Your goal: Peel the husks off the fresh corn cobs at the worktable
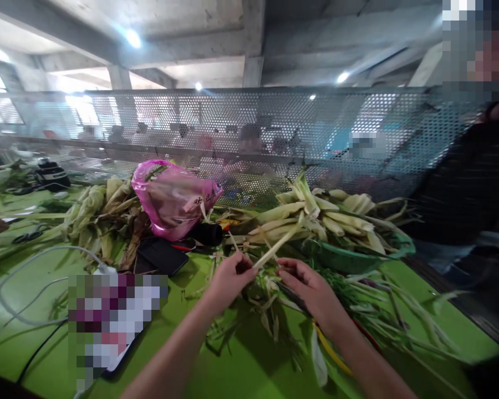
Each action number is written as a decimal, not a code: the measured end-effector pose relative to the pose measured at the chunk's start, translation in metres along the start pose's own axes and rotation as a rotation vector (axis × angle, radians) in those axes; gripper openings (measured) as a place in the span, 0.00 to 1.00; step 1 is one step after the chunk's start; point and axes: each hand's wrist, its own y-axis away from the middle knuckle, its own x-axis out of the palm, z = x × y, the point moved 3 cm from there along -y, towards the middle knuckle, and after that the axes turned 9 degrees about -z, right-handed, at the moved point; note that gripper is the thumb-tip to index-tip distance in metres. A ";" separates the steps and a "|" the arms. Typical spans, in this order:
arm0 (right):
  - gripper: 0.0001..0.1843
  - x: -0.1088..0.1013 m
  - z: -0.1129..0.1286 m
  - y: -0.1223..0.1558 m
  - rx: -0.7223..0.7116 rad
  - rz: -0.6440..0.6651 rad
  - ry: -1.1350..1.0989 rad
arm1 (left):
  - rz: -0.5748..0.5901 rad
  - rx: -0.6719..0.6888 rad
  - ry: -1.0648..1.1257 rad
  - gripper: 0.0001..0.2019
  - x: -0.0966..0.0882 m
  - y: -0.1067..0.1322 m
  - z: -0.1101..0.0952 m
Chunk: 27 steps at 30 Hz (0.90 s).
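Over the middle of the green table, my left hand pinches the lower end of a pale strip that looks like corn husk. It slants up and right toward a heap of pale corn husks in a green basin. Just right of the strip is my right hand, thumb and fingertips pressed together. Whatever lies between those fingertips is too small to make out. Below both hands hang thin, leafy green and pale shreds, partly hidden by the right hand.
A pink plastic bag stands behind dark flat pouches. More husks lie at left, near a black bottle. A phone with cables is front left. A perforated metal screen runs behind; a person in dark clothes is at right.
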 end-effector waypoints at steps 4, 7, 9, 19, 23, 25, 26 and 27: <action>0.19 -0.007 0.004 0.001 0.084 -0.157 -0.259 | 0.217 -0.065 0.047 0.07 0.015 0.012 -0.008; 0.17 -0.017 0.004 -0.001 0.062 -0.265 -0.276 | 0.269 -0.081 0.053 0.07 0.016 0.016 -0.011; 0.16 -0.022 0.005 -0.003 0.046 -0.293 -0.279 | 0.259 -0.087 0.045 0.09 0.014 0.016 -0.010; 0.16 -0.028 0.008 -0.003 -0.029 -0.324 -0.210 | -0.086 0.121 -0.242 0.18 -0.002 0.009 -0.008; 0.15 -0.019 0.014 0.003 -0.035 -0.261 -0.162 | 0.061 0.163 -0.198 0.10 0.013 0.018 -0.020; 0.15 -0.012 0.016 0.007 -0.032 -0.216 -0.138 | 0.110 0.152 -0.182 0.09 0.022 0.021 -0.020; 0.16 -0.009 0.017 0.008 -0.024 -0.194 -0.129 | 0.125 0.135 -0.174 0.09 0.025 0.022 -0.019; 0.16 -0.006 0.017 0.009 -0.015 -0.175 -0.122 | 0.133 0.106 -0.160 0.08 0.028 0.023 -0.017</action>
